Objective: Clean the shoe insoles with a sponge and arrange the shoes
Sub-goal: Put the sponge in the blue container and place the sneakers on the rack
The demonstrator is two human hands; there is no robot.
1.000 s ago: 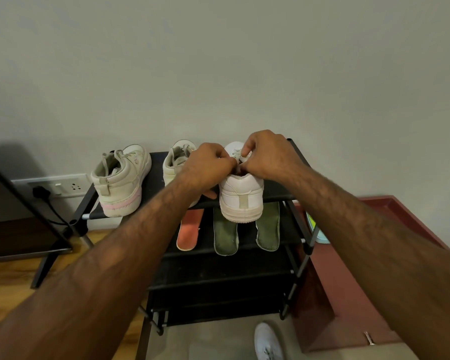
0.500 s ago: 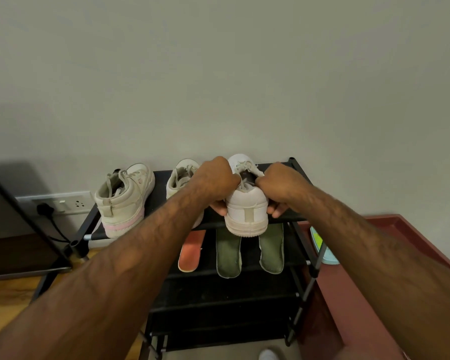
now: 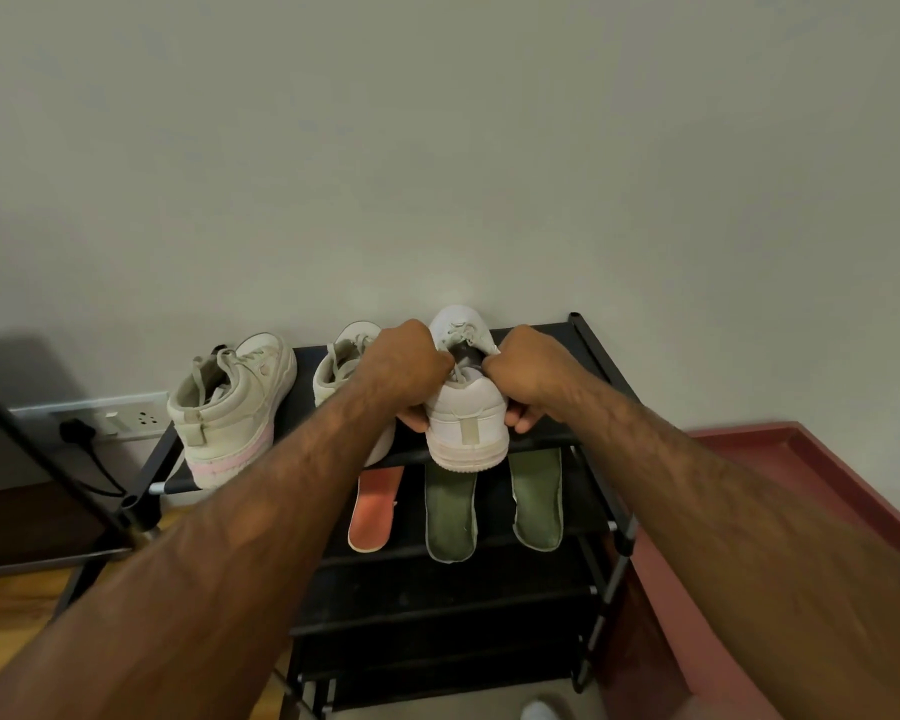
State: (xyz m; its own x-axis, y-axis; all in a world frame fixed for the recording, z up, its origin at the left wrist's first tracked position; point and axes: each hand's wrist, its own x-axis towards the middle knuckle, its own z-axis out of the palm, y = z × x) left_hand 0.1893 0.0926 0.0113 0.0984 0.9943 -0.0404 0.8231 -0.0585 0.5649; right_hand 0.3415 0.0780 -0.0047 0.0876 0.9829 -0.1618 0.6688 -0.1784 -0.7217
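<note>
On the rack (image 3: pixel 437 615), top shelf: your white shoe (image 3: pixel 466 423) is heel-out, its heel past the front edge.
Green insoles (image 3: pixel 450 511): lying on the shelf below, outside any shoe.
Grip: your left hand (image 3: pixel 406 366) and right hand (image 3: pixel 526 371) each clutch the shoe's collar.
Risk: let go while the heel overhangs and the shoe may tip off.

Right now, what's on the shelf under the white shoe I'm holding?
Two green insoles and an orange insole lie on the second shelf. Their far ends are covered by the top shelf and white shoe.
</note>
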